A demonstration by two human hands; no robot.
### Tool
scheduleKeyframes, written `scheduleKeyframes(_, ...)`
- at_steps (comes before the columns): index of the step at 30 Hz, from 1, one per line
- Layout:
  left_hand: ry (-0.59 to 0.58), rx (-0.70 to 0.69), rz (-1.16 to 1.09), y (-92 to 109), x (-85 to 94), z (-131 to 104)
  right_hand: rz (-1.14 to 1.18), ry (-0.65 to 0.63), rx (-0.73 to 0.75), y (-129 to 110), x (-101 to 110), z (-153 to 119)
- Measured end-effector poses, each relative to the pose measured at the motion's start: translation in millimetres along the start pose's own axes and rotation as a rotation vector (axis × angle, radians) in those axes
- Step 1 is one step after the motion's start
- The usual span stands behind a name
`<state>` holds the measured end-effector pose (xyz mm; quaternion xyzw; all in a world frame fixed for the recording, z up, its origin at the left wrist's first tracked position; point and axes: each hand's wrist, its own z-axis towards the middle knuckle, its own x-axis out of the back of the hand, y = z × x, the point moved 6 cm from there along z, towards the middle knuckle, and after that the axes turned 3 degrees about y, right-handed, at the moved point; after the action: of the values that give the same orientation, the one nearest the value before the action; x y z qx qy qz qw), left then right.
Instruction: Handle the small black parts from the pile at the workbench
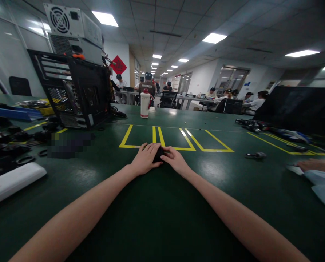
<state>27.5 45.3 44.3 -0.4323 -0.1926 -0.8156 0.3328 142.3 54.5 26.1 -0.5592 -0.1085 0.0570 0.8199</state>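
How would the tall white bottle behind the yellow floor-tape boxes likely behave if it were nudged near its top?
The white bottle stands tall and narrow on the green table, so it would probably tip rather than slide. Its round body suggests it would roll once down.

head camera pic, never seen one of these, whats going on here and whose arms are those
This is one picture from a camera worn on a person's head, looking forward and down, so the two bare arms are the wearer's own. Both hands meet on a green table marked with yellow lines: the left hand and right hand close together around a small black object, too covered to identify. On the left stands an open black computer case with black round parts beside it. A white bottle stands further back. At the right edge, another person's hand and pale sleeve rest on the table.
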Motion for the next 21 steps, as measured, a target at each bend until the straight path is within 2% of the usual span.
scheduleKeyframes(3, 0.004, 0.005, -0.002, -0.1, -0.8, 0.4, 0.025, 0.005, 0.016, -1.8, -2.2, -2.2)
scheduleKeyframes(10, 0.013, 0.007, -0.013, -0.2, -0.7, 0.9, -0.053, 0.112, -0.01, 6.4, 5.8, 5.3)
scheduleKeyframes(14, 0.001, 0.001, -0.012, 0.3, 0.2, 0.5, -0.068, 0.072, -0.071, 10.5, 5.8, 5.5)
scheduleKeyframes(21, 0.004, 0.002, -0.011, 0.0, -0.1, 0.7, 0.007, -0.005, -0.012, 3.0, -0.5, -0.7)
